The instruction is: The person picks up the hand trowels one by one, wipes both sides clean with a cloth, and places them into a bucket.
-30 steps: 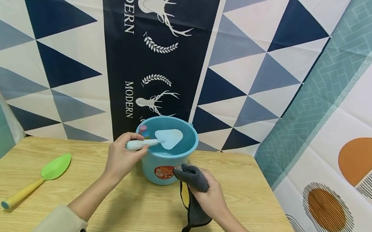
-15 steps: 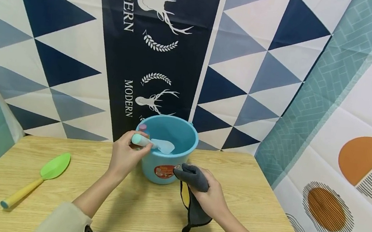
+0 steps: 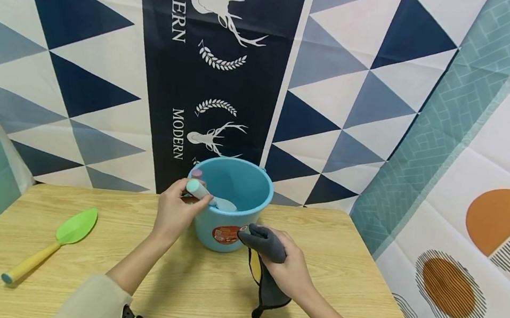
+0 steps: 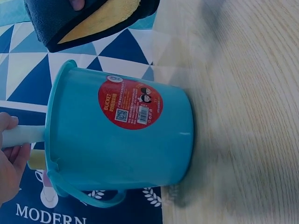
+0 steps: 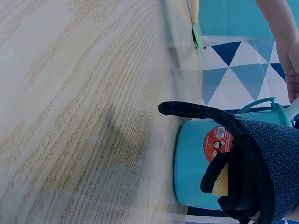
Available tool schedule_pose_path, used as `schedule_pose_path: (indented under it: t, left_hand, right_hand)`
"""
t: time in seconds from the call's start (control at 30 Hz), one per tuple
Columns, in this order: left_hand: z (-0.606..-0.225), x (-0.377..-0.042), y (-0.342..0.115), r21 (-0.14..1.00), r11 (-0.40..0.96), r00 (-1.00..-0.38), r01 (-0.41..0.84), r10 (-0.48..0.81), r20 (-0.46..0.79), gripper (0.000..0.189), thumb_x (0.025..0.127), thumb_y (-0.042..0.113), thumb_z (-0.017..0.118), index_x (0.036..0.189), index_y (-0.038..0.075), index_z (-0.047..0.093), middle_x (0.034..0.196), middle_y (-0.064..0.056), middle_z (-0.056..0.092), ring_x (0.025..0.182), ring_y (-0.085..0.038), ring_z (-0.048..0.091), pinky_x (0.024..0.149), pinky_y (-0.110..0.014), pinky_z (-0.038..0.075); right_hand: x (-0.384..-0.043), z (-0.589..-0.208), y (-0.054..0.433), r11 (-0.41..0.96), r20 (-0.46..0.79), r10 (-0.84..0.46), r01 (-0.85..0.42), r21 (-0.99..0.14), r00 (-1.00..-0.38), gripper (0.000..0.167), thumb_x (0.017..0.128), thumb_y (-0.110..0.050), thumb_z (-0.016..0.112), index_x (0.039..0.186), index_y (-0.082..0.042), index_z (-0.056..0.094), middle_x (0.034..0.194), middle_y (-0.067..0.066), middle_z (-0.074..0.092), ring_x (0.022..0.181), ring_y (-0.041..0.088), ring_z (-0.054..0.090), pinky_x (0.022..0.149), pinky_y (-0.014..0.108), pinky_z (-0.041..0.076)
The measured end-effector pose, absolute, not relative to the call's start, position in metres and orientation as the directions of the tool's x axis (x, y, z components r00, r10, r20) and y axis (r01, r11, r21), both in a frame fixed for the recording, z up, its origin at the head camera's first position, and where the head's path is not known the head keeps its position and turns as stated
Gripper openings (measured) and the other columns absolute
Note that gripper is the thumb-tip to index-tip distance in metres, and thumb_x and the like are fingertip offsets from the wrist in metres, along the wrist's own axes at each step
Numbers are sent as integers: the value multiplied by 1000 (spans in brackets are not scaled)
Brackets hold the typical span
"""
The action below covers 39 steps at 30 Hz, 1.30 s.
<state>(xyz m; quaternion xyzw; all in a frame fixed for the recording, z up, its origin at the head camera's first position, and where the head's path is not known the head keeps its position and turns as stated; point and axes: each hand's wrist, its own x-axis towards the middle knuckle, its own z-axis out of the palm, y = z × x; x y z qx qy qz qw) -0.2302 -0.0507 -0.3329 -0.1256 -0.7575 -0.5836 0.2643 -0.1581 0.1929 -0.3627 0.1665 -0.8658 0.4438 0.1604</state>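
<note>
On the far left, a green trowel [image 3: 61,244] with a yellow handle is lying on a pale wooden table [image 3: 197,307]; to its right, the left hand [image 3: 172,215] is pinching the handle of a pale blue trowel [image 3: 197,189] between thumb and fingers, and the blade is reaching inside a blue bucket [image 3: 208,222]; just beyond those fingers, a pink-ended object [image 3: 196,173] is poking up at the rim; the bucket is standing upright, a red label [image 3: 225,234] facing forward; a patterned backdrop [image 3: 216,84] is hanging behind; farther right, the right hand [image 3: 291,266] is gripping a folded dark grey cloth [image 3: 265,243], its yellow underside showing, near the bucket but apart from it.
</note>
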Motion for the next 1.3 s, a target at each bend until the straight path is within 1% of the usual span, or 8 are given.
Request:
schedule_pose_path:
  t: [0.23,0.3,0.47,0.63,0.8,1.07,1.17,1.3]
  left_hand:
    - [-334,-234,-49,833,280,-847,478,-103,521,31,73,8,78,100,-1,67,98,-14,67,83,-23,67,67,-16,53]
    - [-334,-235,-48,834,285,-851,472,-101,516,33,72,9,79,102,-1,67,99,-14,67,85,-24,67,68,-15,53]
    - [-336,-237,-46,829,304,-850,470,-97,518,34,72,9,79,102,0,67,99,-14,67,85,-24,67,68,-18,54]
    - [-337,-238,-44,816,345,-848,464,-93,522,31,72,11,80,98,1,66,96,-13,67,83,-24,67,69,-24,56]
    - [-338,-240,-43,801,382,-846,461,-85,527,27,72,13,80,91,1,65,92,-13,67,79,-23,67,67,-22,54]
    - [-337,-242,-40,791,388,-842,472,-68,536,25,73,13,79,89,1,64,86,-13,66,78,-22,65,70,-34,56]
    - [-336,-243,-39,796,386,-847,466,-65,527,25,74,13,79,90,2,64,84,-13,66,78,-21,64,70,-32,55]
    - [-335,-243,-36,812,389,-866,435,-65,496,26,74,13,78,93,2,65,85,-12,67,78,-21,63,69,-27,52]
  right_hand:
    - [-160,-367,192,600,504,-233,-531,-599,-832,48,81,-4,69,123,-23,60,120,-3,62,113,17,57,91,45,49]
    - [-160,-367,191,615,523,-256,-555,-561,-813,50,79,-3,70,123,-24,60,120,-1,61,113,19,57,90,46,49]
    - [-159,-367,191,655,532,-304,-579,-485,-790,54,76,-1,73,122,-24,60,121,3,60,113,23,58,89,45,51]
    - [-158,-367,192,704,539,-373,-609,-365,-755,60,71,5,74,122,-23,60,121,7,58,112,27,58,86,42,53]
    - [-158,-365,194,735,548,-418,-624,-264,-724,61,69,4,76,121,-24,61,122,8,58,111,26,58,85,41,53]
    - [-161,-368,196,746,554,-448,-635,-201,-702,64,66,2,78,121,-26,61,120,7,59,110,25,58,86,43,52]
    - [-161,-370,197,745,557,-454,-639,-190,-695,65,65,2,79,121,-26,61,119,6,59,110,24,58,86,42,52]
    - [-162,-371,198,752,556,-457,-635,-177,-695,66,65,3,78,121,-27,61,119,6,59,110,24,58,87,42,52]
